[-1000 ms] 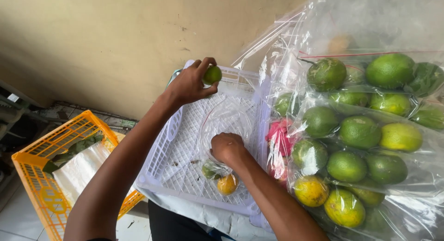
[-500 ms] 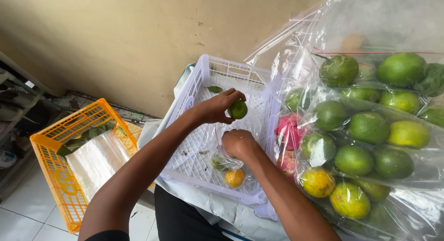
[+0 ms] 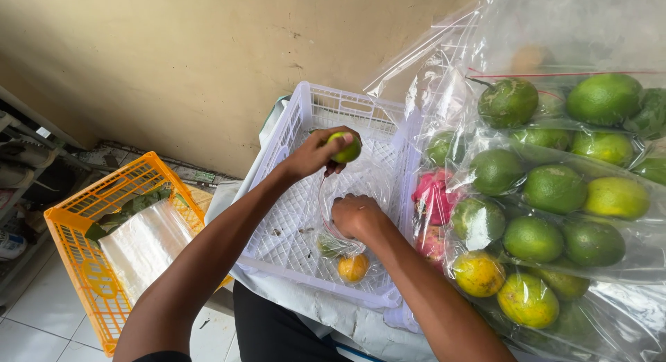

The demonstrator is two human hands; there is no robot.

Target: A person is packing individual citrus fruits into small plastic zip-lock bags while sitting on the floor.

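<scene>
Two hands work over the white plastic crate [image 3: 291, 195]: the left hand [image 3: 316, 156] grips a small green lime [image 3: 345, 147] just above it, and the right hand [image 3: 355, 216] is closed on the top of a clear plastic bag [image 3: 347, 254] inside it. One orange fruit [image 3: 353, 267] sits in that bag. Bags of green citrus fruit [image 3: 548, 188] lie right of the crate, and an orange crate [image 3: 90, 265] stands left of it.

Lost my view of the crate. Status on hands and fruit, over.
Left hand shut on green citrus, above white crate. Right hand grips clear bag holding an orange fruit. Nothing between them.
</scene>
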